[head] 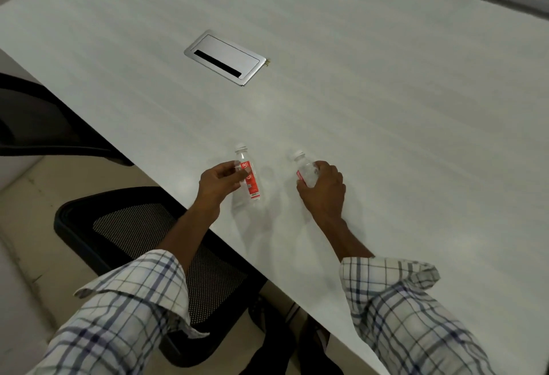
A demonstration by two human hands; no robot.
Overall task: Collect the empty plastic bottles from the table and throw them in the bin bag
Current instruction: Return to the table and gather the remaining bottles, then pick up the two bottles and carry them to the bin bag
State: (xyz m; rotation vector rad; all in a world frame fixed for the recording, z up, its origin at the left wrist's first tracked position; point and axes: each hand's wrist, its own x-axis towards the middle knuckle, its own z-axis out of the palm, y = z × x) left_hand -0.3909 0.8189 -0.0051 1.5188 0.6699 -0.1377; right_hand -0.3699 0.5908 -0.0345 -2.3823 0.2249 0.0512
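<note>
Two small clear plastic bottles with white caps and red labels are on the white table (pixel 386 107), near its front edge. My left hand (pixel 218 181) is curled around the left bottle (pixel 249 175), fingers on its upper part. My right hand (pixel 325 186) wraps the right bottle (pixel 306 171), which tilts to the left with its cap pointing up and away. Both bottles look empty. No bin bag is in view.
A silver cable hatch (pixel 225 58) is set into the table further back. A black mesh office chair (pixel 142 244) stands below the table edge on the left, and another dark chair (pixel 38 119) is at far left. My checked sleeves fill the bottom.
</note>
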